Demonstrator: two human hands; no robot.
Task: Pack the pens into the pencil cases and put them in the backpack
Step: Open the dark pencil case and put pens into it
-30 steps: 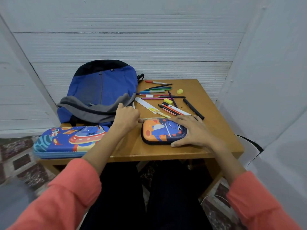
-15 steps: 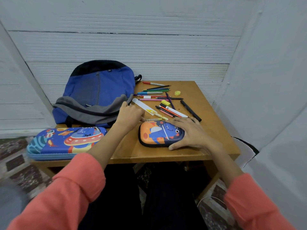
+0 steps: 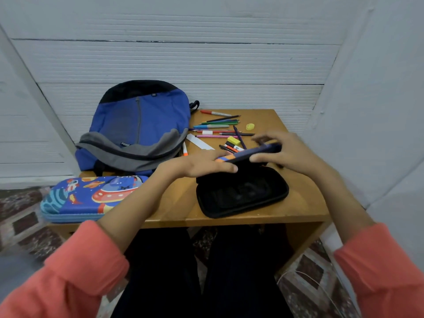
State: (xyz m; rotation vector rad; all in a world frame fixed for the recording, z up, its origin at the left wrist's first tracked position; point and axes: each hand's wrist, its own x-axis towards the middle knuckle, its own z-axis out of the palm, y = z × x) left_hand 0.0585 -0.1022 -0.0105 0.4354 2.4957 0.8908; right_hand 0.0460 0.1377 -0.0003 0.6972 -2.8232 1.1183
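Small orange-and-blue hard pencil case (image 3: 241, 196) sits open at wooden desk (image 3: 305, 203) front, black lining up. R hand (image 3: 291, 154) fingers curl round raised lid; L hand (image 3: 195, 166) fingers straight under lid's end. Loose pens (image 3: 218, 127) lie behind case.

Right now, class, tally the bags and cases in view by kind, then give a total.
Backpack: 1
Pencil cases: 2 (blue space-print pencil case, shut; small pencil case, open)
Total: 3

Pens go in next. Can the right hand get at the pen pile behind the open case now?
Probably, once freed: the right hand pinches the raised lid, but the pens lie uncovered just beyond it on the table.
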